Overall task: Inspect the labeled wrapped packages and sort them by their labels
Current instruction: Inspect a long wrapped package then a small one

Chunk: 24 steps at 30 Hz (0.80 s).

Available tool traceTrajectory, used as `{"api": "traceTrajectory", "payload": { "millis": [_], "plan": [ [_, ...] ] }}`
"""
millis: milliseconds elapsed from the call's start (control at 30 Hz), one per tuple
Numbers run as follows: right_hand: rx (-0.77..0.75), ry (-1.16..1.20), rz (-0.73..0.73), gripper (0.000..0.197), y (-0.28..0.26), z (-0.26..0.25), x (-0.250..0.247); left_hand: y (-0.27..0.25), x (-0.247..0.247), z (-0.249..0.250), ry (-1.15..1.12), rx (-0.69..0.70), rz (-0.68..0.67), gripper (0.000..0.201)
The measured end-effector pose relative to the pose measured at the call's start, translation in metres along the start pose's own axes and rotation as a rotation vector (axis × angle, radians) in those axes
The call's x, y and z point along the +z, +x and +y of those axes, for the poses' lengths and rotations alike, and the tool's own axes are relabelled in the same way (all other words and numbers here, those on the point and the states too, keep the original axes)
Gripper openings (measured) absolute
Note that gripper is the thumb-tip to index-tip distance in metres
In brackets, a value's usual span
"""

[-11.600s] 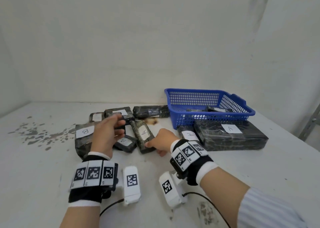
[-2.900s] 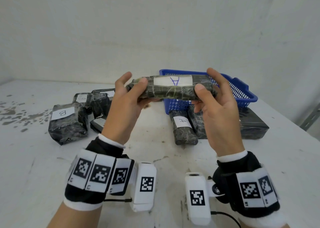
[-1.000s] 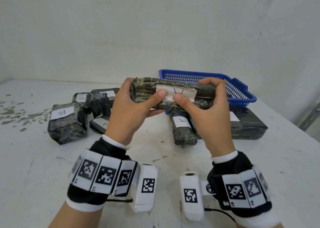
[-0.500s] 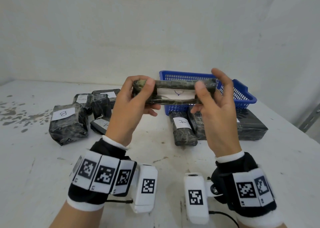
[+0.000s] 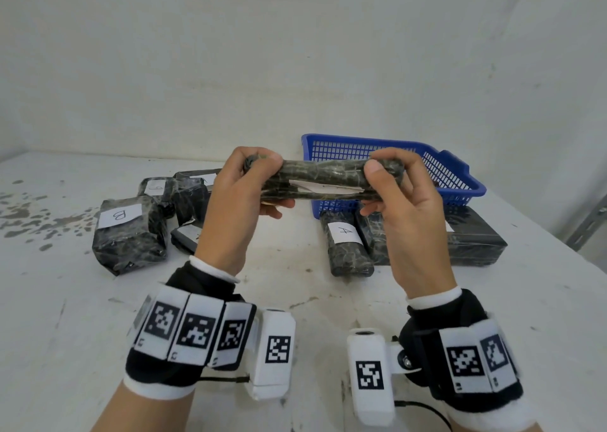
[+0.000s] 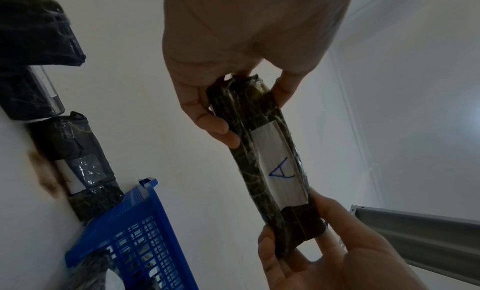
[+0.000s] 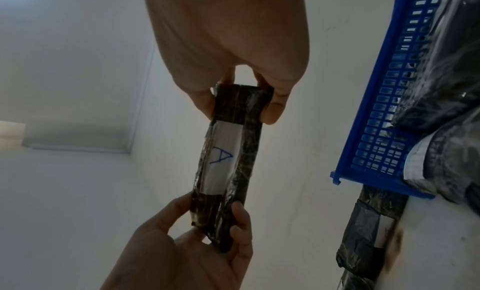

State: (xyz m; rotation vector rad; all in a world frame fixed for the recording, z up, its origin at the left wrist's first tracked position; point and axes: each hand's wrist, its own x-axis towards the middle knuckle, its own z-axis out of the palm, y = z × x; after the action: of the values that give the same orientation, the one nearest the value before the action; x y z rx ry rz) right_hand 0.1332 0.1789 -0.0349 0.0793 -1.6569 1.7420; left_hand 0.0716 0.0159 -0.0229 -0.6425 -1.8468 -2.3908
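At frame centre we pinch the A-labelled package (image 5: 323,182) by its ends, left hand (image 5: 236,208) and right hand (image 5: 407,221) each in a closed grip, while beyond at right the blue basket (image 5: 460,182) holds dark wrapped packages (image 7: 446,72).

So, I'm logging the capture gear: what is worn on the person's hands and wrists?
Both the left hand and right hand are bare. Each wrist has a black band with white cuffs, white square-coded tags, a white camera block and a thin black cable.
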Motion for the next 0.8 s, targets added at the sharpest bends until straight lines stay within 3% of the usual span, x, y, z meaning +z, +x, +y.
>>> {"api": "traceTrajectory", "payload": {
  "millis": [200, 333, 500, 600, 800],
  "plan": [
    [-0.048, -0.022, -0.013, 0.014, -0.0026, 0.0016, 0.0026, 0.0003, 0.0006, -0.0013, 0.023, -0.003, -0.021, 0.004],
    [-0.054, -0.006, -0.021, 0.028, -0.0045, 0.0018, 0.0060, 0.0017, 0.0035, -0.0022, -0.027, -0.027, 0.012, 0.037],
    [-0.038, 0.048, 0.017, 0.047, -0.0031, 0.0009, 0.0050, 0.0006, 0.0044, 0.0014, -0.074, -0.068, 0.019, 0.042],
    [-0.041, 0.022, 0.008, 0.047, -0.0036, 0.0007, 0.0044, -0.0016, 0.0053, 0.0026, -0.107, -0.092, -0.019, 0.037],
    [-0.048, 0.009, 0.004, 0.047, -0.0037, -0.0001, 0.0054, -0.0030, 0.0064, 0.0014, -0.103, -0.093, -0.032, 0.049]
  ]
}}
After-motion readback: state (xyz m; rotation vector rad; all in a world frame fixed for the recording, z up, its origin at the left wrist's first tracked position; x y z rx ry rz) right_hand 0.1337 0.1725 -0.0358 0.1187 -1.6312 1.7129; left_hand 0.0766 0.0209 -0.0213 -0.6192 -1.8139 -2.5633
